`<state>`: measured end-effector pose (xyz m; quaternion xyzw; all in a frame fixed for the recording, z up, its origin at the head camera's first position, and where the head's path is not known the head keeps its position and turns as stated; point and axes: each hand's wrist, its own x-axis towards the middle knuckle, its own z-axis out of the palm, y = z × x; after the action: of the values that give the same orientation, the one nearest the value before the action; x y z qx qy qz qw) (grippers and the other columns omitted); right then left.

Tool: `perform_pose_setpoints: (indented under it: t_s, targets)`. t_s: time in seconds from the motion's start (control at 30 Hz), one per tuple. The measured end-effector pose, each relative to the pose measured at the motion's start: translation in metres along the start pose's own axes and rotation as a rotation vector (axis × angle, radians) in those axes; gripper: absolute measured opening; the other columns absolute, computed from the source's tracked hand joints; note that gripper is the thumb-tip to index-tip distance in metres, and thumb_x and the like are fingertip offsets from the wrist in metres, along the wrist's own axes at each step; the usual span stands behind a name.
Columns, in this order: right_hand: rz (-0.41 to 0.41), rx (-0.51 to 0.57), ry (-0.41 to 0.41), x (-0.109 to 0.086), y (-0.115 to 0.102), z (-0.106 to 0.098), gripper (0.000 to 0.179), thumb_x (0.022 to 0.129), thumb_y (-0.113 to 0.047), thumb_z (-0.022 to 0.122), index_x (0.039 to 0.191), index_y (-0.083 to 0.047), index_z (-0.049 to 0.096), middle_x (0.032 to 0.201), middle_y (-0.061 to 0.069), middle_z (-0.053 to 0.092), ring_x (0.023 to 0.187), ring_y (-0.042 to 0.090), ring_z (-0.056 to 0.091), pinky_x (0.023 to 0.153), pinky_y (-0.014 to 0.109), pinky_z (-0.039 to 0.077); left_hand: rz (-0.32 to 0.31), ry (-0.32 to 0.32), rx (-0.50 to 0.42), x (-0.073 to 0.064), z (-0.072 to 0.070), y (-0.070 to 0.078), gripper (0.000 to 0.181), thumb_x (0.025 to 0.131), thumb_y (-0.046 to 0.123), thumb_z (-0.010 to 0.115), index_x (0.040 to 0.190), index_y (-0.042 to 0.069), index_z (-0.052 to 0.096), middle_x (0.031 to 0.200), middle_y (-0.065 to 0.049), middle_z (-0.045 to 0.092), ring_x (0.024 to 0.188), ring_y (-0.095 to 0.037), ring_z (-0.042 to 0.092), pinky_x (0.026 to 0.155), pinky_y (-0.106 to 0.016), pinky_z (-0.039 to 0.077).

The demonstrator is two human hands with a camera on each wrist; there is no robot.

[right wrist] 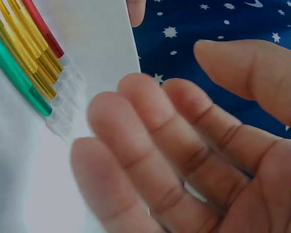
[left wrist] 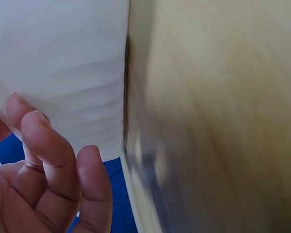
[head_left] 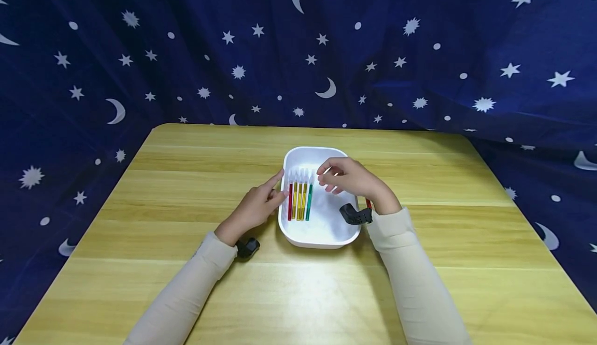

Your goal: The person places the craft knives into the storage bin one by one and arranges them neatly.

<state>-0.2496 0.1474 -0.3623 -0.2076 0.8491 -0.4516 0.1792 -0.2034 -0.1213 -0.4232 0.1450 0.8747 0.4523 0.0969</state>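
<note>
A white tray [head_left: 322, 233] stands on the table. At its left side lies a row of slim craft knives [head_left: 300, 200] with clear tapered caps: red, several gold, then green. Their knurled metallic handles [right wrist: 26, 41] show closely in the right wrist view. My left hand [head_left: 256, 205] touches the tray's left rim with index finger and thumb; its other fingers [left wrist: 51, 145] bend loosely beside the outer wall. Over the tray, just right of the green knife, my right hand [head_left: 347, 175] hovers with slightly bent fingers, thumb apart, holding nothing.
A red stick-like thing [head_left: 368, 203] shows beside the tray's right edge, mostly hidden by the right wrist. Black wrist cameras [head_left: 355, 214] sit on both wrists. The wooden table [head_left: 210, 179] ends at a dark blue star-and-moon curtain [head_left: 261, 49].
</note>
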Motion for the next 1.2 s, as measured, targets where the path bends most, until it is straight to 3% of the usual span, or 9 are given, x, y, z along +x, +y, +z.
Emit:
perform_pose_setpoints:
  t_s: [0.13, 0.4, 0.87, 1.2]
  targets:
    - [-0.056, 0.033, 0.077, -0.007, 0.002, 0.000, 0.022, 0.107, -0.003, 0.058, 0.120, 0.012, 0.067, 0.108, 0.029, 0.073, 0.092, 0.043, 0.073, 0.078, 0.034, 0.063, 0.004, 0.007, 0.001, -0.001, 0.000, 0.001, 0.067, 0.115, 0.029, 0.056, 0.173, 0.011, 0.026, 0.070, -0.001, 0.054, 0.057, -0.014, 0.043, 0.055, -0.027, 0.037]
    - [-0.148, 0.147, 0.196, -0.025, -0.001, -0.004, 0.017, 0.106, 0.002, 0.061, 0.117, 0.013, 0.067, 0.100, 0.022, 0.075, 0.077, 0.012, 0.071, 0.076, 0.027, 0.062, 0.003, 0.000, -0.013, -0.001, 0.001, -0.001, 0.068, 0.115, 0.030, 0.056, 0.173, 0.012, 0.026, 0.071, -0.001, 0.054, 0.057, -0.014, 0.043, 0.055, -0.027, 0.037]
    - [-0.186, 0.180, 0.317, -0.043, 0.011, -0.016, 0.016, 0.106, 0.001, 0.064, 0.115, 0.014, 0.067, 0.092, 0.004, 0.073, 0.076, 0.014, 0.073, 0.073, 0.028, 0.062, -0.008, 0.004, -0.052, -0.002, 0.000, 0.000, 0.068, 0.114, 0.030, 0.059, 0.172, 0.011, 0.030, 0.073, -0.002, 0.054, 0.054, -0.014, 0.044, 0.051, -0.026, 0.039]
    - [-0.179, 0.156, 0.336, -0.051, 0.023, -0.028, 0.021, 0.108, -0.001, 0.061, 0.119, 0.017, 0.065, 0.093, 0.007, 0.075, 0.076, 0.014, 0.072, 0.073, 0.028, 0.062, -0.016, 0.007, -0.054, -0.001, 0.001, -0.001, 0.067, 0.114, 0.030, 0.058, 0.172, 0.012, 0.029, 0.075, -0.003, 0.055, 0.056, -0.014, 0.044, 0.053, -0.026, 0.039]
